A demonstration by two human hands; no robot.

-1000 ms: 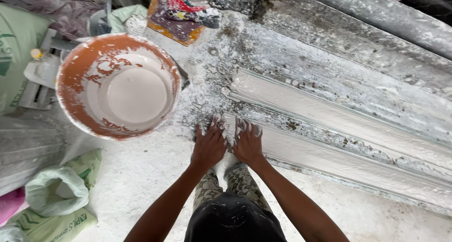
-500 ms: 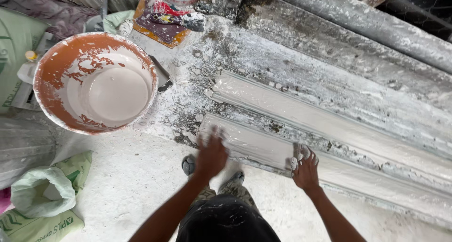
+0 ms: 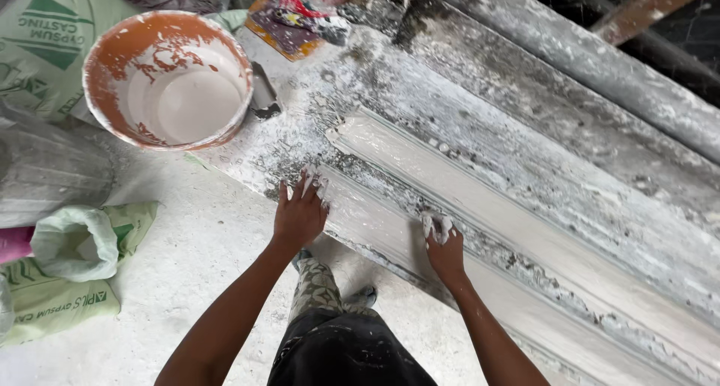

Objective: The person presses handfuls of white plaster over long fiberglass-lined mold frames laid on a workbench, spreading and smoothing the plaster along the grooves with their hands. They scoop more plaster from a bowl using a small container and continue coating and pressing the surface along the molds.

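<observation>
Our hands have parted since a second ago: the left hand [image 3: 298, 215] lies with fingers spread at the near end of the wet plaster moulding [image 3: 390, 228] on the desk [image 3: 525, 123], while the right hand [image 3: 444, 249], fingers pressed together and plaster-coated, has slid further along it, spreading the coat.

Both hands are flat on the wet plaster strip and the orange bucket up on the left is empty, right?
Not quite. The head view shows the orange bucket holding pale liquid plaster, not empty. The rest stands: left hand and right hand both press on the wet plaster strip.
</observation>
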